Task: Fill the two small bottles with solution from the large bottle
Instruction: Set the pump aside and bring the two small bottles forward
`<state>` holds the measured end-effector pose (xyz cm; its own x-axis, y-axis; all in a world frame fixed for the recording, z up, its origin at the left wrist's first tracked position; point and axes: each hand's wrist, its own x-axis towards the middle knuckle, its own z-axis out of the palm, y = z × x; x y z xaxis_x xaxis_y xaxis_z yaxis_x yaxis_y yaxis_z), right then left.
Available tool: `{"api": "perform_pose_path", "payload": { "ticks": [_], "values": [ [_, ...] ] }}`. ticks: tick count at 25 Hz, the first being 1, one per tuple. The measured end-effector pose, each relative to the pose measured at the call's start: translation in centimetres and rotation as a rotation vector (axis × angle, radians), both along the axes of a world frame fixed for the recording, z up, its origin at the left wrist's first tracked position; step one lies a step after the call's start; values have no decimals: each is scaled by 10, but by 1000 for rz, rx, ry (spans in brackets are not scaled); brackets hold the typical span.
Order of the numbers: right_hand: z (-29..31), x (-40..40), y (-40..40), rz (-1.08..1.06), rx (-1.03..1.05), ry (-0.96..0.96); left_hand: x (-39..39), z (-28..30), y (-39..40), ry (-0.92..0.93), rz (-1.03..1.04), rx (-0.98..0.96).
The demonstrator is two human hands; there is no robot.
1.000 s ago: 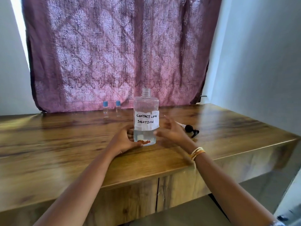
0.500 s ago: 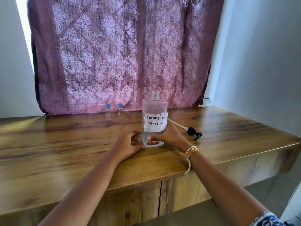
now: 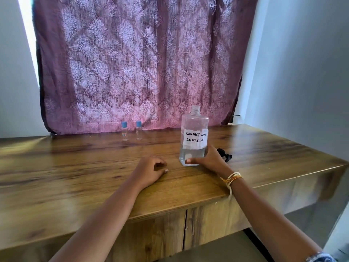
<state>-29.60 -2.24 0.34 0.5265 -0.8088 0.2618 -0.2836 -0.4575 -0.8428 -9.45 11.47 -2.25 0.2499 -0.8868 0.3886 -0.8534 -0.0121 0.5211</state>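
My right hand (image 3: 209, 159) grips large bottle (image 3: 194, 137); left hand (image 3: 149, 170) idle, loosely curled, at its 8 o'clock on wooden table (image 3: 75, 167); curtain (image 3: 136, 63) behind.

It looks like a room in a home. A patterned purple curtain (image 3: 139, 63) hangs over a bright window, plain pale walls (image 3: 302, 72) meet in the corner, and a wood-grain cabinet top (image 3: 75, 167) with doors (image 3: 207, 224) underneath serves as the work surface, under daylight alone.

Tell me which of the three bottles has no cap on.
The large bottle labelled contact lens solution: its neck is open, while both small bottles wear blue caps.
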Motion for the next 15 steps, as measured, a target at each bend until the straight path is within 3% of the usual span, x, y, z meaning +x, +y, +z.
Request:
{"api": "perform_pose_path", "payload": {
  "ticks": [3, 6, 9, 12, 15],
  "values": [
    [-5, -5, 29, -133, -17, 32, -1, 1, 3, -23, -43, -8],
    [-12, -5, 66, -317, -148, 293, -5, 2, 6, -43, -31, -8],
    [-12, 8, 99, -191, -282, 321, -2, 5, 9, -75, 7, 43],
    [-6, 37, 110, 27, -390, 361, 9, 12, 20, -263, 98, 154],
    [4, 75, 102, 97, -344, 426, 27, 21, 26, -391, 261, 286]
  ]
}}
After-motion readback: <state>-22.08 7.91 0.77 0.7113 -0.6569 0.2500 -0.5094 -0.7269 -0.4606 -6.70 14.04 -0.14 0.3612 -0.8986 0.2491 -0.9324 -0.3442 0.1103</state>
